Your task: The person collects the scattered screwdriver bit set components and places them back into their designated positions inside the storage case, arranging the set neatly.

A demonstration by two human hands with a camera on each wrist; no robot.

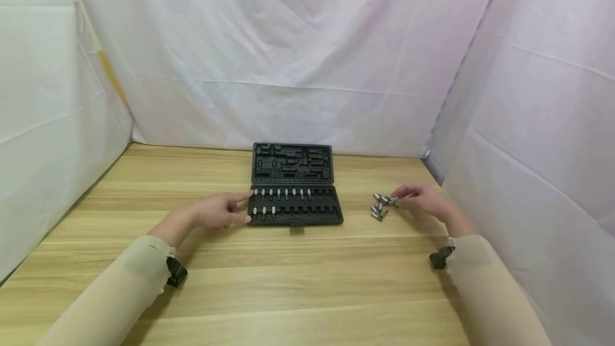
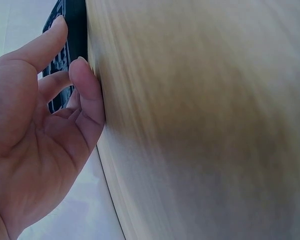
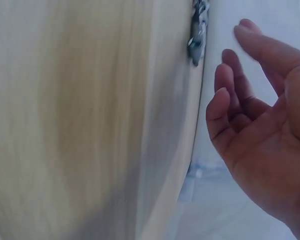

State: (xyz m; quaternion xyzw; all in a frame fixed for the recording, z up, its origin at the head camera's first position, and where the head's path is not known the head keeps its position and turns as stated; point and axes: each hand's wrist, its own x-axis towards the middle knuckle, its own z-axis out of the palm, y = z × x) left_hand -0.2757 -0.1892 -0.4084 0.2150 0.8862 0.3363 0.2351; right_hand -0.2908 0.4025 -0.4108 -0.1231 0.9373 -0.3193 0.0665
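Observation:
A black socket-bit case point(image 1: 298, 217) lies unfolded on the table, its lid point(image 1: 294, 179) leaning back. Several silver bit sockets point(image 1: 286, 193) stand in its far row, with three more point(image 1: 264, 212) at the left end of the near row. My left hand point(image 1: 216, 211) touches the case's left side, index finger and thumb stretched apart; its other fingers are bent in the left wrist view. Over a loose pile of bit sockets point(image 1: 380, 208) right of the case hovers my right hand point(image 1: 425, 200). In the right wrist view its fingers are loosely bent, holding nothing, apart from the pile point(image 3: 197, 40).
The wooden table point(image 1: 307, 287) reaches back to a white cloth point(image 1: 288, 68) hung behind it. More white cloth stands along the left point(image 1: 43, 105) and right sides point(image 1: 538, 100). A black wrist device point(image 1: 176, 271) sits on each forearm.

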